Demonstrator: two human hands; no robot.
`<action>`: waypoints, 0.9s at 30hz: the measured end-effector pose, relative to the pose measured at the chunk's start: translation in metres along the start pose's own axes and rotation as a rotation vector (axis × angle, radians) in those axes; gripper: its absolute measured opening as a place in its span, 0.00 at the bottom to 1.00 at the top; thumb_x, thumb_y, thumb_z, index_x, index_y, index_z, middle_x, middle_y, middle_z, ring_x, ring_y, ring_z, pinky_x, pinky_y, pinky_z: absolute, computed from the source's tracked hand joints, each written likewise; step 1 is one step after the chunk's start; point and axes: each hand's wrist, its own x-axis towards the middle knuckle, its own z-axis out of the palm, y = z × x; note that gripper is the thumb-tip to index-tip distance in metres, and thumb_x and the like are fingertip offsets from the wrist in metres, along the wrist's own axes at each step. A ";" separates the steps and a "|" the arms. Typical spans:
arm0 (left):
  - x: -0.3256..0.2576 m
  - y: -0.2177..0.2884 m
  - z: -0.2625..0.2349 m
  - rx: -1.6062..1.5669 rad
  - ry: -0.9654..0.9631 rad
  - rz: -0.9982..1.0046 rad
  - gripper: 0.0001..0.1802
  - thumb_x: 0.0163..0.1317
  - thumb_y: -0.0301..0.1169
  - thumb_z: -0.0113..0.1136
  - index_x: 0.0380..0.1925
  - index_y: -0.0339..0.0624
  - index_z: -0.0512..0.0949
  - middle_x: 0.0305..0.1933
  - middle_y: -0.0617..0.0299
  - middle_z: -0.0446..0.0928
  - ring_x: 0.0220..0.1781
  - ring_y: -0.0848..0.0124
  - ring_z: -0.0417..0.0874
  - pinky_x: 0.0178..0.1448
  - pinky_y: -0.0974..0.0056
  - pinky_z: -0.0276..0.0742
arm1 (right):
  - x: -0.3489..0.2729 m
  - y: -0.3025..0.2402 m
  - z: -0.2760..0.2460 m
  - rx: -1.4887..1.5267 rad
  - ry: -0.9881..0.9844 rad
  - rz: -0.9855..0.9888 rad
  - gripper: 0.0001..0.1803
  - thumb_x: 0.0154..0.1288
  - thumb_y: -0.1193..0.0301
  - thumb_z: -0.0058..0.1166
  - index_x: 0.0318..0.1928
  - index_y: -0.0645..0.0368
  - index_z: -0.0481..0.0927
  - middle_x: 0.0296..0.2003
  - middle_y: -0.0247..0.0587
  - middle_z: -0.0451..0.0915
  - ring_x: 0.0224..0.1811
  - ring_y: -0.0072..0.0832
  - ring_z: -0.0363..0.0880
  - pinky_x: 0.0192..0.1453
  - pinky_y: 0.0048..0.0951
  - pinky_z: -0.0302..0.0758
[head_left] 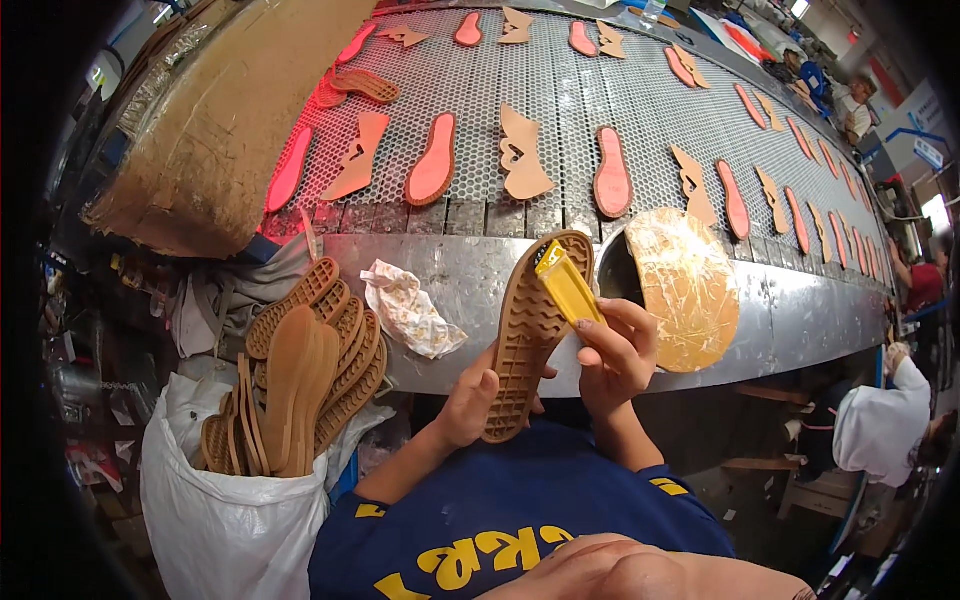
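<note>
brown shoe sole (pixel 517 372) held up in front of the chest, its gridded face showing, its wider end leaning toward one o'clock. the left hand (pixel 472 402) grips it along the edge at about eight o'clock, thumb on the near side and fingers partly hidden behind. the right hand (pixel 622 355) pinches a yellow tool (pixel 570 292) between thumb and fingers; the tool's dark end points to eleven o'clock over the sole's wider end, and whether it touches i cannot tell.

from the sole, a crumpled, stained white cloth (pixel 410 308) lies between nine and ten o'clock on the metal ledge (pixel 465 262). just beside the tool, toward three o'clock, is a round yellowish disc (pixel 685 300) smeared with pale streaks. near nine o'clock, more brown soles (pixel 300 390) stand bunched in a white sack (pixel 232 530). a scuffed brown board (pixel 225 130) is at ten.

at twelve o'clock stretches a mesh conveyor (pixel 465 95), bearing pink insoles (pixel 431 165) and tan cut-out pieces (pixel 521 160) in rows. well apart, between three and four, is a person in white (pixel 880 430).
</note>
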 end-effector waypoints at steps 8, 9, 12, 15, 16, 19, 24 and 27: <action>0.001 0.004 -0.005 -0.095 0.069 0.010 0.42 0.66 0.64 0.29 0.65 0.38 0.52 0.53 0.48 0.73 0.38 0.68 0.81 0.36 0.66 0.81 | 0.002 -0.009 -0.006 0.158 -0.164 0.051 0.18 0.69 0.59 0.50 0.40 0.65 0.77 0.44 0.53 0.74 0.43 0.37 0.78 0.44 0.30 0.77; 0.001 0.004 -0.005 -0.116 0.076 0.011 0.43 0.66 0.64 0.28 0.65 0.39 0.52 0.53 0.48 0.73 0.38 0.67 0.82 0.35 0.65 0.81 | 0.000 -0.010 -0.006 0.169 -0.180 0.054 0.19 0.69 0.59 0.49 0.40 0.65 0.76 0.44 0.54 0.74 0.42 0.37 0.78 0.45 0.30 0.76; 0.001 0.004 -0.008 -0.162 0.112 -0.007 0.42 0.65 0.65 0.25 0.66 0.42 0.52 0.52 0.48 0.73 0.37 0.66 0.82 0.34 0.64 0.82 | -0.004 -0.013 -0.006 0.220 -0.239 0.034 0.18 0.69 0.59 0.49 0.40 0.65 0.76 0.44 0.54 0.75 0.42 0.38 0.77 0.45 0.31 0.76; 0.005 0.005 -0.010 -0.246 0.166 -0.004 0.42 0.65 0.65 0.22 0.66 0.45 0.51 0.50 0.48 0.74 0.38 0.65 0.82 0.33 0.63 0.83 | -0.009 -0.020 -0.005 0.294 -0.279 0.088 0.18 0.69 0.59 0.49 0.39 0.64 0.76 0.43 0.53 0.75 0.42 0.37 0.77 0.44 0.30 0.76; 0.007 0.009 -0.009 -0.269 0.195 -0.010 0.42 0.65 0.65 0.22 0.67 0.45 0.51 0.49 0.48 0.75 0.39 0.65 0.82 0.32 0.63 0.82 | -0.011 -0.021 -0.005 0.297 -0.296 0.082 0.18 0.69 0.59 0.49 0.39 0.64 0.75 0.43 0.53 0.75 0.42 0.37 0.77 0.44 0.30 0.76; 0.016 0.015 -0.010 -0.306 0.279 0.006 0.42 0.66 0.65 0.18 0.64 0.41 0.56 0.50 0.46 0.75 0.37 0.63 0.82 0.34 0.61 0.82 | -0.015 -0.025 -0.005 0.314 -0.349 0.064 0.17 0.68 0.59 0.50 0.39 0.64 0.75 0.42 0.53 0.75 0.42 0.37 0.77 0.43 0.29 0.76; 0.023 0.006 -0.020 -0.396 0.392 0.036 0.45 0.66 0.64 0.17 0.59 0.34 0.63 0.49 0.41 0.75 0.31 0.60 0.83 0.36 0.60 0.82 | -0.018 -0.034 -0.006 0.407 -0.427 0.118 0.18 0.68 0.59 0.50 0.38 0.64 0.74 0.41 0.54 0.75 0.41 0.38 0.78 0.44 0.30 0.76; 0.024 0.010 -0.020 -0.428 0.423 0.024 0.45 0.66 0.64 0.17 0.58 0.34 0.64 0.47 0.41 0.76 0.31 0.60 0.83 0.36 0.61 0.82 | -0.017 -0.031 -0.006 0.482 -0.434 0.173 0.18 0.69 0.58 0.48 0.38 0.64 0.74 0.41 0.54 0.75 0.42 0.39 0.77 0.45 0.31 0.75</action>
